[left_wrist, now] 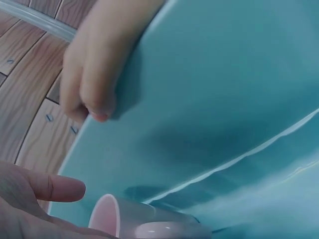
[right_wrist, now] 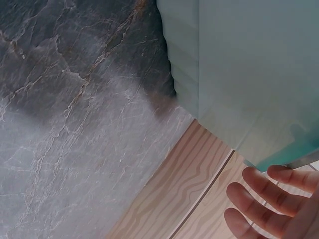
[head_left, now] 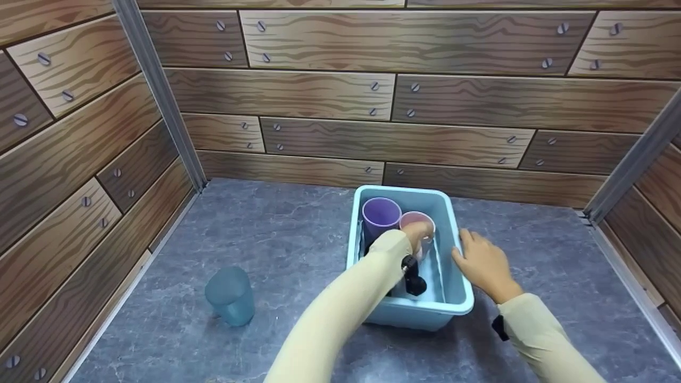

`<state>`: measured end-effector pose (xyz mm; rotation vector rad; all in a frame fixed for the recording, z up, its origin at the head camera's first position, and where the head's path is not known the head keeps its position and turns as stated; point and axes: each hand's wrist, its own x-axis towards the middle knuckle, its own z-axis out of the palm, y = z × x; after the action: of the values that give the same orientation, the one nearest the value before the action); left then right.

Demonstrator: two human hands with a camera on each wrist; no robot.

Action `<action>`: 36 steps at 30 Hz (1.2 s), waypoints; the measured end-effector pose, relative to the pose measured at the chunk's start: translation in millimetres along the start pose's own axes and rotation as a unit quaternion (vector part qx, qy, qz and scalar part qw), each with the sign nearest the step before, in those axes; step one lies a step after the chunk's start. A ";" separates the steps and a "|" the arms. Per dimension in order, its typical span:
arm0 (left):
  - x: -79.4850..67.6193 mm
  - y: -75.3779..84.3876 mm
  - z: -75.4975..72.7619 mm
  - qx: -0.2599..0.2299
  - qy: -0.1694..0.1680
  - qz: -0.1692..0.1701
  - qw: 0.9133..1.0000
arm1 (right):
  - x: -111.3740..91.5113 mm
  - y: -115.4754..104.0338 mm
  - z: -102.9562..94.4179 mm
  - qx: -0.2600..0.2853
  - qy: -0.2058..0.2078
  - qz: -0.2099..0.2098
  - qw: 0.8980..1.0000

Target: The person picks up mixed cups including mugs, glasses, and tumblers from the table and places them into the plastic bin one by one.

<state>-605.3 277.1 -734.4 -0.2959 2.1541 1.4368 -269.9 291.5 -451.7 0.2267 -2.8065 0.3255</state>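
Note:
A light-blue plastic bin [head_left: 464, 300] stands on the grey floor, with a purple cup [head_left: 382, 213] and a pink mug [head_left: 415, 217] inside. My left hand [head_left: 418, 234] reaches into the bin at the pink mug's rim. In the left wrist view, its thumb [left_wrist: 62, 189] stands apart from the mug, and the mug's handle shows below; the remaining fingers are partly cut off. My right hand [head_left: 484, 263] rests at the bin's right rim with extended fingers. Seen from the right wrist, its fingers [right_wrist: 259, 204] are spread beside the bin wall.
A teal cup [head_left: 231, 295] stands on the marbled grey surface [head_left: 287, 255] to the left of the bin. Wood-plank-patterned walls [head_left: 319, 96] enclose the back and both sides, with grey metal strips [head_left: 159, 90] at the corners.

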 end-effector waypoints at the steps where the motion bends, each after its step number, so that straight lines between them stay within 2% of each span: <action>1: -28.6 5.9 -9.3 -0.021 0.007 0.001 1.000 | 0.1 0.1 0.3 0.000 0.001 -0.001 1.000; 3: -98.4 20.1 -31.3 -0.056 0.004 0.010 0.998 | 0.4 0.2 0.3 0.002 0.005 -0.002 1.000; 5: -177.6 36.4 -55.2 -0.090 -0.003 0.019 0.996 | 1.0 0.6 -0.2 -0.001 0.007 -0.003 1.000; 7: -252.8 53.5 -79.5 -0.107 -0.016 0.014 0.994 | 1.8 0.8 -1.1 -0.001 0.008 -0.004 1.000; 8: -282.2 61.1 -90.9 -0.110 -0.037 0.011 0.993 | 2.1 0.9 -1.7 -0.001 0.008 -0.004 1.000; 10: -322.9 73.5 -108.1 -0.096 -0.076 -0.003 0.992 | 3.1 1.2 -2.4 -0.002 0.009 -0.005 1.000; 11: -334.4 79.1 -115.7 -0.085 -0.100 -0.015 0.991 | 3.6 1.2 -2.9 -0.002 0.010 -0.005 1.000; 12: -339.0 82.2 -121.0 -0.059 -0.120 -0.015 0.991 | 4.0 1.0 -3.2 -0.003 0.010 -0.005 1.000; 14: -337.8 84.6 -129.0 -0.023 -0.160 -0.004 0.987 | 4.4 1.1 -3.0 -0.005 0.007 -0.003 1.000; 16: -354.8 87.2 -139.2 -0.015 -0.170 0.012 0.985 | 4.4 1.1 -2.4 -0.007 0.002 -0.001 1.000; 18: -381.8 87.4 -151.0 -0.004 -0.173 0.045 0.984 | 3.8 1.4 -1.2 -0.006 -0.003 0.002 1.000; 21: -436.7 88.7 -172.9 0.000 -0.179 0.081 0.980 | 2.2 1.5 0.1 -0.003 -0.009 0.004 1.000; 24: -467.0 85.1 -188.6 0.012 -0.177 0.116 0.977 | 0.6 1.4 0.9 -0.002 -0.010 0.005 1.000; 28: -479.5 75.9 -202.9 0.017 -0.141 0.177 0.974 | -0.8 1.5 0.9 0.001 -0.009 0.006 1.000; 31: -482.5 66.4 -214.8 -0.004 -0.114 0.226 0.967 | -1.0 1.4 0.7 0.005 -0.010 0.007 1.000; 34: -488.6 56.1 -229.2 -0.041 -0.092 0.271 0.957 | -0.7 0.8 0.7 0.007 -0.010 0.007 1.000; 36: -493.3 48.7 -239.4 -0.054 -0.072 0.307 0.947 | -0.4 0.4 0.5 0.007 -0.013 0.008 1.000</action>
<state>-288.2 27.7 -359.9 0.4772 2.1424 1.8392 -269.7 291.9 -452.4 0.2122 -2.8336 0.3486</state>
